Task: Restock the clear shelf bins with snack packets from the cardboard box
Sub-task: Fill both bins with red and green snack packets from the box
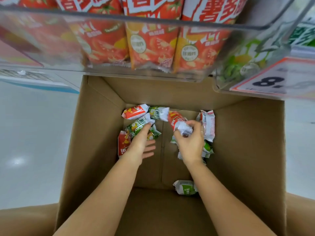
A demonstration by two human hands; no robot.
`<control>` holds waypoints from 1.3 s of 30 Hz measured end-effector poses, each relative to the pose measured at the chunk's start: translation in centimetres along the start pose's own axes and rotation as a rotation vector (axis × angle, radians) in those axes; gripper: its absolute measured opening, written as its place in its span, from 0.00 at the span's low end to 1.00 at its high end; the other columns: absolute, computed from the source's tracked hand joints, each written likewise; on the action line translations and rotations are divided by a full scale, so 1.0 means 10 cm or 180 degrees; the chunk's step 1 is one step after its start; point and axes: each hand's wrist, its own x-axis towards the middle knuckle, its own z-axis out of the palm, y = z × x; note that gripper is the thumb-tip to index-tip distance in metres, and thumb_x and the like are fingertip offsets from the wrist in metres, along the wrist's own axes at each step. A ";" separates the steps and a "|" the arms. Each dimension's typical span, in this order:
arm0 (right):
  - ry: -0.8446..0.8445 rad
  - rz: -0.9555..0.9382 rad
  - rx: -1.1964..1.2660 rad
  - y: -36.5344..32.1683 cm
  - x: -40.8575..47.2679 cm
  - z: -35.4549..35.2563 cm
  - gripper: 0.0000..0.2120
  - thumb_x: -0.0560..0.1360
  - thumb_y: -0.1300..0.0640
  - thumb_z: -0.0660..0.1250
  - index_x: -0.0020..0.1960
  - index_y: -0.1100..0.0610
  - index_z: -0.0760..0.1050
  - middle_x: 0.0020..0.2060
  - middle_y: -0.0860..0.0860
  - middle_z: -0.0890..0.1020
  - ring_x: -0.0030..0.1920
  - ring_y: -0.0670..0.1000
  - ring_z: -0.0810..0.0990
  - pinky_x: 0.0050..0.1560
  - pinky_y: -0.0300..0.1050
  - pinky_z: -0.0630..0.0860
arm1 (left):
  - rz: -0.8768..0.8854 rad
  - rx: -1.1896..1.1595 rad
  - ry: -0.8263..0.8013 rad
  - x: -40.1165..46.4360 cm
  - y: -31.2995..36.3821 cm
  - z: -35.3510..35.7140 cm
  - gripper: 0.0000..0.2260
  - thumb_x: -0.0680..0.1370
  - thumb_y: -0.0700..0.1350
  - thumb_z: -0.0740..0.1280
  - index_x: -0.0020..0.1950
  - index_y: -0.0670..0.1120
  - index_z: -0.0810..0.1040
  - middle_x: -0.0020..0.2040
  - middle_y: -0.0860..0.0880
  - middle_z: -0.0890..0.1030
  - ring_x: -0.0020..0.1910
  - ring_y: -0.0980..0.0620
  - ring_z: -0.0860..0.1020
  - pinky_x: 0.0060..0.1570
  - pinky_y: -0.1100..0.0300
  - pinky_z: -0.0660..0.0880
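Observation:
Both my arms reach down into a deep cardboard box. My left hand pinches the end of a green snack packet at the box's left. My right hand grips the crumpled end of a red snack packet near the middle. Several more red and green packets lie on the box floor, among them a green one near the front. Above, a clear shelf bin holds upright red tomato packets.
A second clear bin at the upper right holds green packets, with a price tag on its front. Pale shop floor lies to the left of the box. The bins overhang the box's far edge.

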 end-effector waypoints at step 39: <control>-0.2160 0.1266 0.3257 -0.25 -0.47 -0.51 0.32 0.66 0.63 0.63 0.70 0.57 0.68 0.58 0.59 0.78 0.58 0.60 0.77 0.58 0.57 0.75 | 0.0652 -0.0714 -0.0899 -0.61 -0.35 -0.14 0.08 0.77 0.49 0.68 0.54 0.49 0.79 0.51 0.47 0.84 0.52 0.49 0.82 0.51 0.51 0.78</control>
